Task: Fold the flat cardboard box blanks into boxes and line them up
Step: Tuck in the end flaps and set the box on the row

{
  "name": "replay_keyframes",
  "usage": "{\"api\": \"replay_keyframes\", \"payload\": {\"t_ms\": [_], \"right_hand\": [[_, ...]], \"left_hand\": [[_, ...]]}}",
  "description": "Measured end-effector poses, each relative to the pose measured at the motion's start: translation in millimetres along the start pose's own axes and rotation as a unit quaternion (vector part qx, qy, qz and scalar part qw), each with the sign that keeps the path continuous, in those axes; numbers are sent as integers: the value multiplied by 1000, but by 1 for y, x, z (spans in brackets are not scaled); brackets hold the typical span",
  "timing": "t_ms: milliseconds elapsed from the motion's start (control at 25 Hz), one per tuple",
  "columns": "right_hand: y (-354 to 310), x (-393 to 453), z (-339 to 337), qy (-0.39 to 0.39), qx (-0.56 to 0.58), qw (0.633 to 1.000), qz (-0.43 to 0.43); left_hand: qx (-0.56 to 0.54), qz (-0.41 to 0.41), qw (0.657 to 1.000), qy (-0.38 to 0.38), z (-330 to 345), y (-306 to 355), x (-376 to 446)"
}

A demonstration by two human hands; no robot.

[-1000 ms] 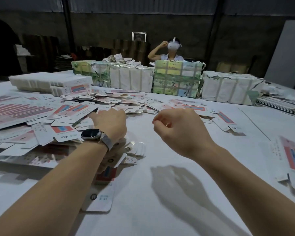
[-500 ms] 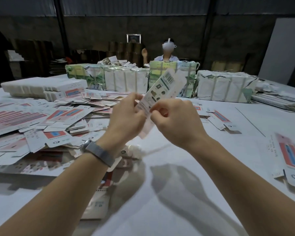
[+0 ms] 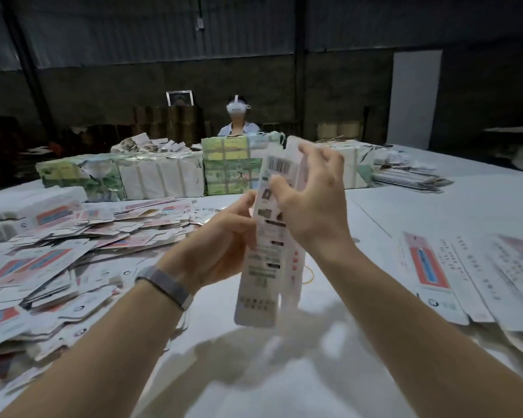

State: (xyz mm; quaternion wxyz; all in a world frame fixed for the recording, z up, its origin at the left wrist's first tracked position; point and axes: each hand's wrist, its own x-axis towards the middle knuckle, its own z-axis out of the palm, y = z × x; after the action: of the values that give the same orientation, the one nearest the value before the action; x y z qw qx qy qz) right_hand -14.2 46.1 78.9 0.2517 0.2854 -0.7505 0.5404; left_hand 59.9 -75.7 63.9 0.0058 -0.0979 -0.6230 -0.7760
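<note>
Packing workshop or warehouse floor: dark corrugated metal walls [image 3: 133, 28], dim light, a very large white bench [image 3: 435, 212]. Left of the grips, a loose heap of flat printed box blanks [image 3: 73, 245]; beyond them, a row of paper-wrapped bundles [image 3: 160, 179]. Stacked brown cartons [image 3: 169, 122] stand by the far wall behind a second worker [image 3: 239, 125].

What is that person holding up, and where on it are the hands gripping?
A long printed box blank, upright: the left hand pinches its left edge near the middle, the right hand grips its upper part.

Two hands [image 3: 221, 251], one raised blank [image 3: 264, 251] (countless others heaped).
</note>
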Motion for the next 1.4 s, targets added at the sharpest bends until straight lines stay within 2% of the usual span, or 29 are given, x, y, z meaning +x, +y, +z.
{"api": "replay_keyframes", "payload": {"t_ms": [80, 120, 280, 400, 520, 680, 800, 880, 1000, 1280, 1400], "right_hand": [[1, -1, -3, -23, -12, 999, -22], [2, 1, -5, -25, -26, 999, -30], [8, 3, -18, -18, -97, 993, -60], [10, 3, -24, 0, -150, 983, -103], [9, 2, -25, 7, -144, 982, -119], [8, 8, -29, -90, -88, 991, -36], [12, 20, -38, -189, -94, 977, 41], [16, 24, -45, -236, -103, 965, 38], [19, 28, -53, -266, -73, 961, 21], [19, 26, -46, -190, 52, 980, -41], [18, 21, -41, -153, 126, 979, -53]], "left_hand": [[-62, 31, 997, -38, 8, -5, 4], [-69, 44, 996, -34, 12, -9, 7], [51, 87, 987, 121, 20, -14, 11], [93, 113, 984, 99, 24, -15, 5], [108, 133, 981, 91, 23, -15, 1], [123, 113, 982, 89, 22, -15, -2], [114, 95, 986, 81, 23, -20, -2], [115, 89, 986, 77, 22, -23, -1], [125, 91, 986, 66, 21, -22, -1], [155, 120, 977, 79, 21, -25, 3], [144, 172, 969, 101, 25, -28, 4]]}}
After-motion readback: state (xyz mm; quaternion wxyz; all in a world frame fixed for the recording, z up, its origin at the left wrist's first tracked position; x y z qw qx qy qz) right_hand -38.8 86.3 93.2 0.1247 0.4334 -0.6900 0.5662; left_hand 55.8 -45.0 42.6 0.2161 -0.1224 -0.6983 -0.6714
